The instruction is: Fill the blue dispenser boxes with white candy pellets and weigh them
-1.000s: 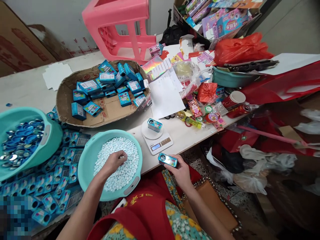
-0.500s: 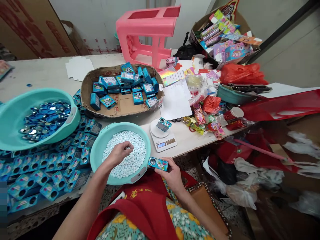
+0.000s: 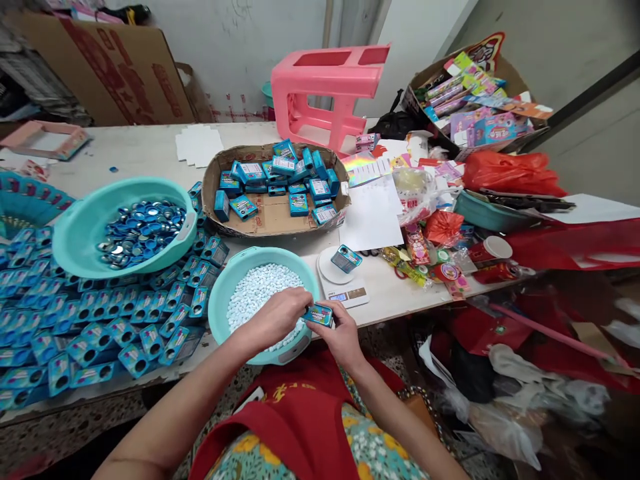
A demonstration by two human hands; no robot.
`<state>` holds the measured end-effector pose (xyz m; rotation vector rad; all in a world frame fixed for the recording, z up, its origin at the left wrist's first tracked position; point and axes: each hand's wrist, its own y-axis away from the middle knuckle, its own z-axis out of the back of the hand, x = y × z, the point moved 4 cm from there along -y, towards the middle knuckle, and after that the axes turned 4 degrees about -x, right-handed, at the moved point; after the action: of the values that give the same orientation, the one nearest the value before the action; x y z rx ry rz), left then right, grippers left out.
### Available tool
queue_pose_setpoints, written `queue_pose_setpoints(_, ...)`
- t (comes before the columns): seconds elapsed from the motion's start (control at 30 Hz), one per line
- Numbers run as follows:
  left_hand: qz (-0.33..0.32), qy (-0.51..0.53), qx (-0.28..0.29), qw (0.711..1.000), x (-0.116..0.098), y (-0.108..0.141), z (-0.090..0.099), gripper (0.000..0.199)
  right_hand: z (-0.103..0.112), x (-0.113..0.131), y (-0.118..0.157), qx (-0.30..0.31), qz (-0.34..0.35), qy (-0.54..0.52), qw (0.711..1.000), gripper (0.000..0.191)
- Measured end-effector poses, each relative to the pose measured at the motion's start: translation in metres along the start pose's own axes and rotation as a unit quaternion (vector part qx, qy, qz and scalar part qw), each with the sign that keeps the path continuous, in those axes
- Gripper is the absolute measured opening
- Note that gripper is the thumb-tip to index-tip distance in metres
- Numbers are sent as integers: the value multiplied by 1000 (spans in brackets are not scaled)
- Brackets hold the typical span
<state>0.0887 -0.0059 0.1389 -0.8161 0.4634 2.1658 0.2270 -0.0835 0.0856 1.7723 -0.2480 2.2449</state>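
A small blue candy box (image 3: 319,315) with a caramel label is gripped in my right hand (image 3: 344,333), held over the near right rim of a turquoise basin (image 3: 223,283). My left hand (image 3: 285,312) has its fingers closed together at the box's left end; what is in them, if anything, is hidden. White candies (image 3: 260,293) lie in the basin below. Just beyond, a similar blue box (image 3: 346,259) lies tilted on the round plate of a white kitchen scale (image 3: 349,295).
Left stands a turquoise basin (image 3: 75,233) of blue caps (image 3: 143,233), with many open blue boxes (image 3: 135,307) around it. A cardboard tray (image 3: 273,223) of blue boxes sits behind. A pink stool (image 3: 325,80), cluttered wrappers and a packed carton (image 3: 480,107) are further back.
My left hand has left the candies and moved right to the end of the box. My right hand still holds the box. The camera view has shifted left.
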Motion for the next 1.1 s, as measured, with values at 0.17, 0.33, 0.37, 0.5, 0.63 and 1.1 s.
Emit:
queue_pose_setpoints(0.17, 53, 21, -23, 998, 10, -2, 3, 21, -11, -4, -17, 25, -13, -26, 999, 35)
queue_pose_setpoints(0.33, 130, 25, -99, 986, 51, -8, 6, 17, -3, -10, -27, 38, -22, -58, 997, 37)
queue_pose_setpoints(0.37, 173, 8, -113, 978, 67, -8, 0, 16, 3, -12, -27, 37, -26, -63, 997, 38)
queue_pose_setpoints(0.5, 305, -60, 6, 950, 119, -2, -57, 19, 35, -23, -20, 35, -59, -61, 996, 37)
queue_pose_setpoints(0.63, 294, -35, 47, 954, 127, 1, -94, 11, 70, -33, -12, 30, -82, -48, 995, 36)
queue_pose_setpoints(1.1, 304, 246, -94, 916, 103, -89, -47, 20, 127, -57, -29, -26, -122, -46, 991, 33)
